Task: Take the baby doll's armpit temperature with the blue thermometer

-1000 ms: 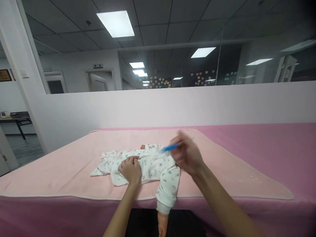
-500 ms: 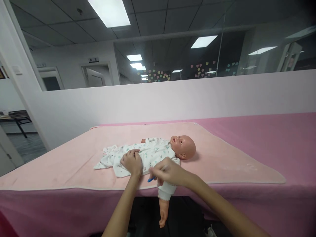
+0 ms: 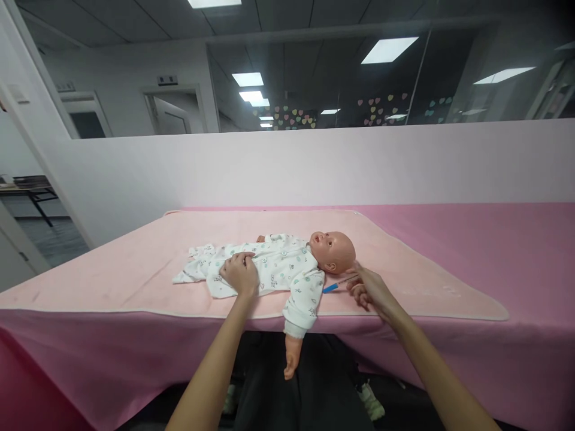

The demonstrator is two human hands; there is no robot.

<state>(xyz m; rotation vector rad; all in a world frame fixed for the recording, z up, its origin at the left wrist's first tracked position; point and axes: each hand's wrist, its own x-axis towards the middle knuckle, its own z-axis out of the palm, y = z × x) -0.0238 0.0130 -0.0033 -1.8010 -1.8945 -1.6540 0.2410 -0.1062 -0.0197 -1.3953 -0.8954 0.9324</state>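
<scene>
A baby doll (image 3: pixel 335 251) lies on its back, head to the right, in a white printed garment (image 3: pixel 281 263). Its near arm (image 3: pixel 291 353) hangs over the table's front edge. My left hand (image 3: pixel 240 273) rests on the doll's lower body with bent, closed fingers; a small dark spot shows between them, and what they hold, if anything, is hidden. Beside the doll's head, just above the cloth, my right hand (image 3: pixel 369 287) pinches a slim stick with a blue end (image 3: pixel 331 288). The blue end points left, toward the doll's shoulder.
A peach cloth (image 3: pixel 135 257) covers much of the table, over a pink tablecloth (image 3: pixel 516 251). Behind the table stands a low white wall (image 3: pixel 336 164) with glass above. My legs (image 3: pixel 296 389) are under the table's front edge.
My right hand has moved right with the blue-ended stick, from above the doll's near arm to beside its head. My left hand keeps its place on the doll. The view has tilted down.
</scene>
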